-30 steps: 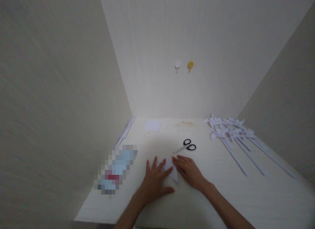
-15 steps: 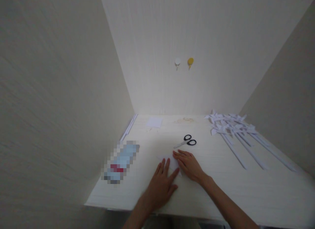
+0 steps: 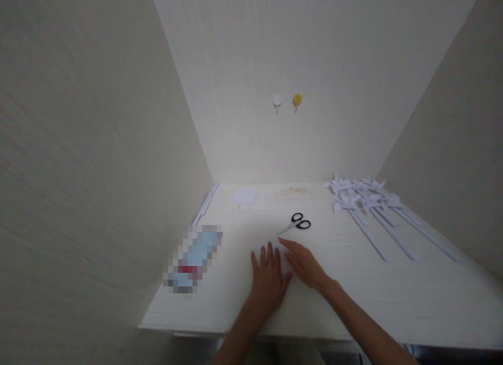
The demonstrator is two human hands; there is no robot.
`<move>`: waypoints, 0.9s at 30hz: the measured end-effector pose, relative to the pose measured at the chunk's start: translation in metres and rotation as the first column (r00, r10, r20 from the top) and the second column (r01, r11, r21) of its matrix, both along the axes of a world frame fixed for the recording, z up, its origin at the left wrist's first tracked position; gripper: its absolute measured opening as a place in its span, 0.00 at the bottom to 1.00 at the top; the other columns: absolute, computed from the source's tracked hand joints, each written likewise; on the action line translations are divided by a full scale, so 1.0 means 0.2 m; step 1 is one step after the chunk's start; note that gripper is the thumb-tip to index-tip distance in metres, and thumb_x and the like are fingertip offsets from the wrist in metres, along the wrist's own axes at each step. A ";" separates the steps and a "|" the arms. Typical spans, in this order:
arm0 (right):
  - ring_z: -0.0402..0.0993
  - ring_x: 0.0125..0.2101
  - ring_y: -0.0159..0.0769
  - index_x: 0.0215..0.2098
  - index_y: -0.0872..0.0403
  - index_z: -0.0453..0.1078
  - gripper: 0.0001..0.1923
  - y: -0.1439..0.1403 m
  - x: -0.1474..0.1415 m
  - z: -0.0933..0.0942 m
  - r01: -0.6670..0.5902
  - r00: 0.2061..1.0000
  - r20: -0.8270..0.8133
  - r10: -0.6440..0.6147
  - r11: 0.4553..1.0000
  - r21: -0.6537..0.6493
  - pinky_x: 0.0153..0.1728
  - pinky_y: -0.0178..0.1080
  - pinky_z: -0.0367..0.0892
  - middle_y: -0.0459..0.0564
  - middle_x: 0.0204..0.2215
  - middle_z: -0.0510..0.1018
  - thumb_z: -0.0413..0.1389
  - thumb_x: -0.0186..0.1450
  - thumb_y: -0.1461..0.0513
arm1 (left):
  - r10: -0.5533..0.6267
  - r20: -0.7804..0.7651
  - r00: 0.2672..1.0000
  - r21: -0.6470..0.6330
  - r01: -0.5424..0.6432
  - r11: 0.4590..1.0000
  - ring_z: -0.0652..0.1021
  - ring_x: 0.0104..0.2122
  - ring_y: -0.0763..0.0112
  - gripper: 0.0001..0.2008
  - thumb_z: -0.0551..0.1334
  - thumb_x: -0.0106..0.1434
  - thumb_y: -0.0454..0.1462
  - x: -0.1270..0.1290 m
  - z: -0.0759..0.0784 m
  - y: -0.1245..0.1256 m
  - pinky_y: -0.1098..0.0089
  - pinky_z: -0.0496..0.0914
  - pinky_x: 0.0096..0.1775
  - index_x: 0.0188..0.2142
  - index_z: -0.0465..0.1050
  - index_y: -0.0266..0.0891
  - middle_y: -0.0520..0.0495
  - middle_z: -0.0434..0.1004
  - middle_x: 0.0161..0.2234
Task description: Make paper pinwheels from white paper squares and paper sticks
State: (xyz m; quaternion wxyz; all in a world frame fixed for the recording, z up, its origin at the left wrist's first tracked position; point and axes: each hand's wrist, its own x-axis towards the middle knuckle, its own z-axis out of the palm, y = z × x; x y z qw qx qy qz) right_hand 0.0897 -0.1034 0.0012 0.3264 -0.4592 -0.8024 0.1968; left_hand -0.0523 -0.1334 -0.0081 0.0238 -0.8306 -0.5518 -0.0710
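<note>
A small white piece of paper (image 3: 260,247) lies on the white table (image 3: 353,297), mostly hidden under my hands. My left hand (image 3: 269,278) presses flat on it with fingers spread. Beside it, my right hand (image 3: 304,264) also lies flat, fingertips on the paper's right part. Black-handled scissors (image 3: 296,223) lie just beyond my right hand, not touched.
Several white paper pinwheels on long sticks (image 3: 373,208) lie at the back right. A blurred blue and red object (image 3: 194,257) sits at the left. A white paper square (image 3: 245,195) and thin white strips (image 3: 205,203) lie near the back wall. Two hooks (image 3: 287,101) hang above.
My left hand has slid right and forward over the paper until it lies beside my right hand. The folded paper that showed between the hands is now almost covered.
</note>
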 end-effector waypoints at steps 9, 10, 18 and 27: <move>0.62 0.49 0.39 0.54 0.57 0.54 0.23 -0.06 -0.08 -0.04 0.165 0.986 0.051 -0.161 0.982 -0.094 0.49 0.43 0.57 0.56 0.50 0.65 0.40 0.63 0.56 | 0.029 0.048 0.998 -0.029 -0.027 0.999 0.49 0.56 0.45 0.28 0.47 0.57 0.39 0.14 -0.01 0.11 0.44 0.40 0.52 0.57 0.46 0.32 0.33 0.43 0.58; 0.62 0.49 0.40 0.54 0.58 0.54 0.24 -0.05 -0.08 -0.04 0.176 0.982 0.081 -0.169 0.981 -0.081 0.49 0.43 0.56 0.57 0.50 0.65 0.40 0.63 0.56 | 0.025 0.057 0.998 -0.029 -0.023 0.999 0.48 0.56 0.47 0.28 0.47 0.58 0.38 0.12 -0.01 0.11 0.46 0.41 0.52 0.57 0.45 0.31 0.33 0.43 0.58; 0.53 0.54 0.38 0.55 0.57 0.53 0.25 -0.06 -0.08 -0.08 0.213 0.944 0.265 -0.195 0.976 -0.043 0.54 0.46 0.47 0.53 0.54 0.60 0.36 0.64 0.54 | 0.043 0.027 0.999 -0.013 -0.043 0.999 0.46 0.58 0.62 0.26 0.41 0.59 0.34 0.05 -0.01 0.08 0.53 0.46 0.54 0.57 0.45 0.31 0.40 0.45 0.58; 0.55 0.53 0.37 0.55 0.57 0.53 0.24 -0.07 -0.09 -0.08 0.234 0.923 0.305 -0.235 0.971 0.040 0.53 0.45 0.49 0.54 0.52 0.62 0.38 0.64 0.56 | 0.147 0.034 0.989 -0.011 -0.147 0.989 0.53 0.56 0.66 0.24 0.38 0.61 0.36 -0.06 0.07 0.06 0.51 0.49 0.53 0.55 0.52 0.33 0.43 0.49 0.57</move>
